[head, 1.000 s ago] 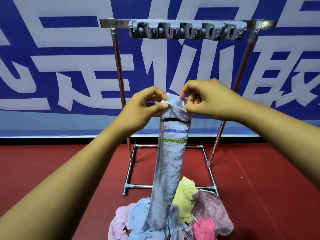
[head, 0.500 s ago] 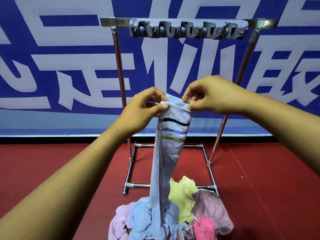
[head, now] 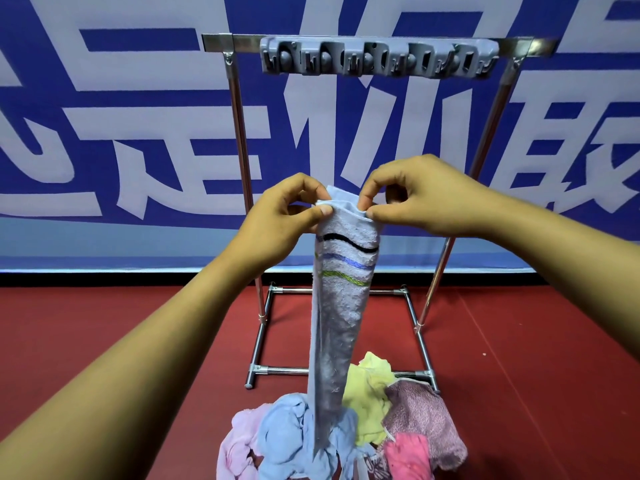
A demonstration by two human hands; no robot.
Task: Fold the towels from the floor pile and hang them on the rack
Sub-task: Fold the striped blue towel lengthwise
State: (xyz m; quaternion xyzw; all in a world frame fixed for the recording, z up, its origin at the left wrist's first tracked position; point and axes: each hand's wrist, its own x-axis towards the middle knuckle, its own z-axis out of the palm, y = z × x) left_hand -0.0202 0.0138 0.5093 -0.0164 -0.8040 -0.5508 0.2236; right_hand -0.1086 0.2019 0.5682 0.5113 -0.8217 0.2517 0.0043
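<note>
A light blue towel [head: 337,306] with black, blue and green stripes hangs bunched in front of me, its lower end just above the floor pile [head: 346,431]. My left hand [head: 284,216] pinches its top edge at the left corner. My right hand [head: 419,195] pinches the same edge at the right, thumb and forefinger together. The pile holds pink, pale blue, yellow and mauve towels. Behind it stands the metal rack [head: 239,140], whose top bar carries a grey clip strip [head: 377,58] with nothing hung on it.
The rack's base tubes [head: 277,370] lie on the red floor [head: 104,334] just behind the pile. A blue and white banner wall [head: 121,133] closes off the back.
My hands have drawn slightly apart along the towel's top edge, spreading it. The towel has risen a little, so its lower end lifts off the pile.
</note>
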